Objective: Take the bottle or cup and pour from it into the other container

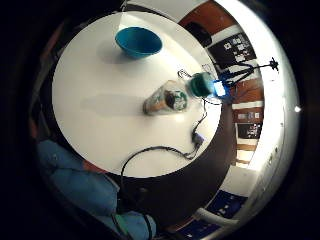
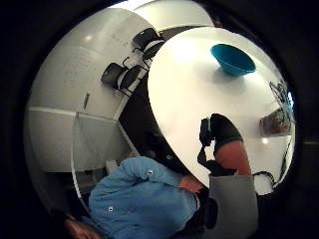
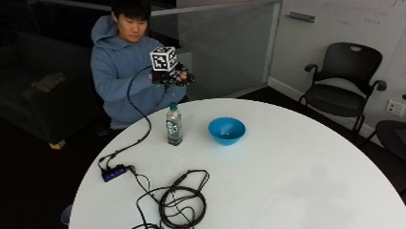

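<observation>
Cable loops (image 3: 181,202) lie coiled on the near part of the round white table (image 3: 304,181), and a small dark box with blue lights (image 3: 114,172) sits at the table's edge beside them. Two black chairs (image 3: 342,90) stand by the wall past the far side, with a glass partition behind the seated person in a blue hooded top (image 3: 124,76). Nothing stands between the person and the two vessels on the table.

The blue bowl (image 3: 226,130) stands upright just beside the bottle; from the little finger side palm view its inside shows only blue, with no contents that can be made out. The bottle (image 3: 174,125) stands upright on the table near the person's edge, apart from the bowl and touched by no hand. It is a clear bottle with a pale cap, a dark label with a green round mark, and some brownish contents low inside.

The gloved right hand (image 3: 172,76) is raised in front of the person's chest, well above the table and away from the bottle. It holds nothing, but whether its fingers are straight or curled cannot be told
</observation>
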`<state>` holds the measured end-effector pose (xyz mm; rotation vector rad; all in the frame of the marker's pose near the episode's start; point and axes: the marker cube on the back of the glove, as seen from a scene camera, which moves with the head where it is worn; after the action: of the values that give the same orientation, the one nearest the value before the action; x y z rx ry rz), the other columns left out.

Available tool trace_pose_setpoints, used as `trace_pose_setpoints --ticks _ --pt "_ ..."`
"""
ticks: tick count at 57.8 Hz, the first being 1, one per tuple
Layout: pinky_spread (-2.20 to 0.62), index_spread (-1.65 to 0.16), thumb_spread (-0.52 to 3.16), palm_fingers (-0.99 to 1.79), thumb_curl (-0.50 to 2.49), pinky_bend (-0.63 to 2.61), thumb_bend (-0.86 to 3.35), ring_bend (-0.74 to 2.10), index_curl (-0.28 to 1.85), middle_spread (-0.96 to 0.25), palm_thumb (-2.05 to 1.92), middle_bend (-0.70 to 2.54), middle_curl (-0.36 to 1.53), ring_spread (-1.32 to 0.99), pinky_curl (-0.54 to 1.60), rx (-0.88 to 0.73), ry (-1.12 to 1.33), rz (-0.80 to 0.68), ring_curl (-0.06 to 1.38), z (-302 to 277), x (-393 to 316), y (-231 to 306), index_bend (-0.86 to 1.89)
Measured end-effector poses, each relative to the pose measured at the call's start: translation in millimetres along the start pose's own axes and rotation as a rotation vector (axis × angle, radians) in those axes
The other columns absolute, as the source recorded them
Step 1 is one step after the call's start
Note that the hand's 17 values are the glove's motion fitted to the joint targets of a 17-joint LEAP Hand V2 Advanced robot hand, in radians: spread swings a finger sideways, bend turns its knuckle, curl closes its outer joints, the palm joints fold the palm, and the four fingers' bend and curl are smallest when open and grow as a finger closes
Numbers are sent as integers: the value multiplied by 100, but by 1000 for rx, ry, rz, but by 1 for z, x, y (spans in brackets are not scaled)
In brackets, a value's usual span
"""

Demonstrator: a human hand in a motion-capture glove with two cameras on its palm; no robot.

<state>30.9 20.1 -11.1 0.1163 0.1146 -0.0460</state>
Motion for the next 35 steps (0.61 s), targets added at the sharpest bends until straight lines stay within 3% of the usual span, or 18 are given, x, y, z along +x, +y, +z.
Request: trace_pose_setpoints --ticks 3,21,35 --pt "22 -35 96 31 41 43 9 30 33 0 82 16 22 16 22 22 -68 88 24 -3 0 5 19" --pt "23 -36 98 25 46 45 -2 33 32 -1 83 17 24 16 24 250 -88 155 26 -16 52 48 16" --pt "23 -36 98 23 44 47 -4 36 29 -1 68 19 27 16 25 447 -329 244 28 -5 105 75 14"
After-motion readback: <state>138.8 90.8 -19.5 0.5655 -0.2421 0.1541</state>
